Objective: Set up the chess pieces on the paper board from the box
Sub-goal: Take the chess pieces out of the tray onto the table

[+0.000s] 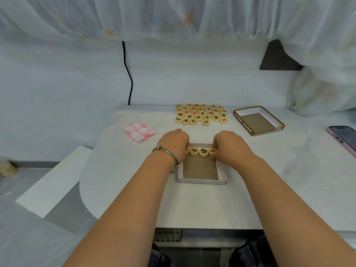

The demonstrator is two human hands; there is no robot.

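A white cardboard box tray [202, 181] lies in front of me on the table. At its far end sits a row of round cream chess pieces [199, 151] with black characters. My left hand [174, 144] grips the left end of that row, its fingers curled over the pieces. At the row's right end my right hand [230, 146] pinches the last piece. Farther back lies a cluster of several chess pieces [201, 114], red and black lettered, face up. The folded paper board [139, 132], white with red lines, lies to the left.
The box lid [259, 120], brown-rimmed and open side up, sits at the back right. A phone [344, 138] lies at the right edge. A black cable [129, 74] hangs down the back wall. The table's front edge runs just below my forearms.
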